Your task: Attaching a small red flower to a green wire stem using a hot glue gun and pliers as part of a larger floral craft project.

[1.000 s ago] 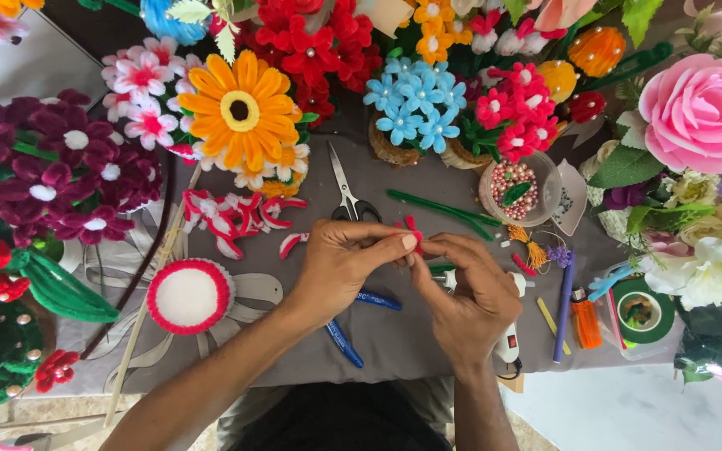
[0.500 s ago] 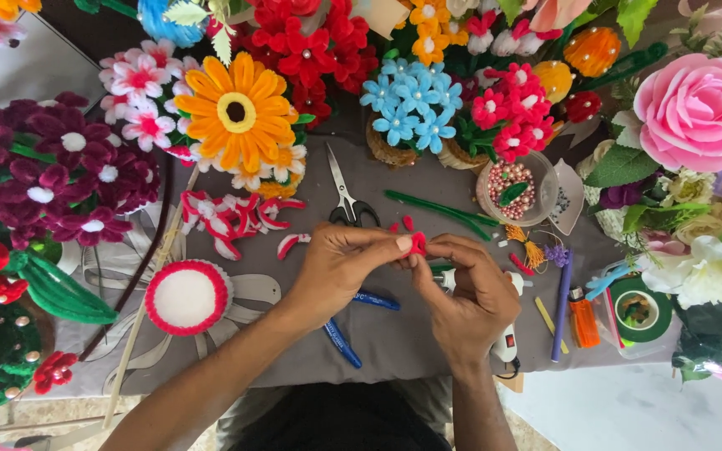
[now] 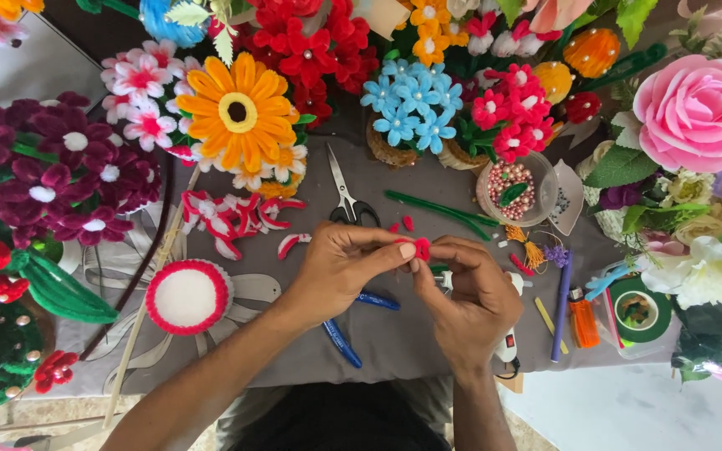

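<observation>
Left hand (image 3: 340, 267) and right hand (image 3: 474, 292) meet fingertip to fingertip, both pinching a small red fuzzy piece (image 3: 421, 246) held above the grey mat (image 3: 394, 334), scissors (image 3: 346, 200) just beyond; keeping the pinch firm and close should steady the shaping

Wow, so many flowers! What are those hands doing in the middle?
A person sits at a grey-covered table crowded with handmade flowers. Both hands meet in the middle: the left hand and the right hand pinch a small red fuzzy piece between their fingertips. Scissors lie just beyond the hands, and blue-handled pliers lie under them. A round white pad with a red rim sits to the left, near a heap of red and white petals. A big orange flower stands behind them.
</observation>
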